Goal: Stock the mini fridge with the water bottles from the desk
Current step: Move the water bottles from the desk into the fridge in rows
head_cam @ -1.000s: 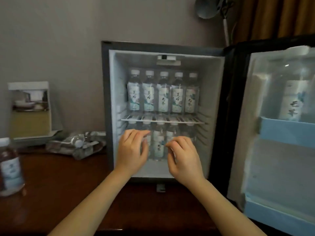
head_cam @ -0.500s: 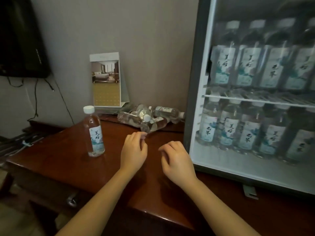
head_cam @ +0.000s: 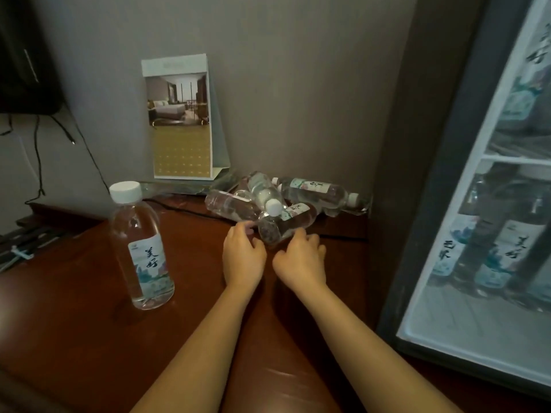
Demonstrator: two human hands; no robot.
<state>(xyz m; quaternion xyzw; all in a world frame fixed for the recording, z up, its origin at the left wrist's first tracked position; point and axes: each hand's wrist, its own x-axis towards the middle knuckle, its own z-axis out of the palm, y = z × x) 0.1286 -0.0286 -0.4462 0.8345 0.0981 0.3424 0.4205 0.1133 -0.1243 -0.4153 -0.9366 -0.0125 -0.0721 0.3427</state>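
While left hand (head_cam: 244,259) and right hand (head_cam: 301,262) hover loose-fingered beside it, the clear labelled bottle (head_cam: 284,225) lies sideways.

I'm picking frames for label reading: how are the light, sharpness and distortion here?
Head view: dim, warm light throughout. The upright bottle is sharp and its label legible. Head view, right edge: the mini fridge and its contents look stretched by the wide lens and blurred. Head view, foreground: a soft sheen on the desk, no harsh glare.

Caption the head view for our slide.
Left hand and right hand near lying bottles beside the mini fridge; upright bottle stands apart.
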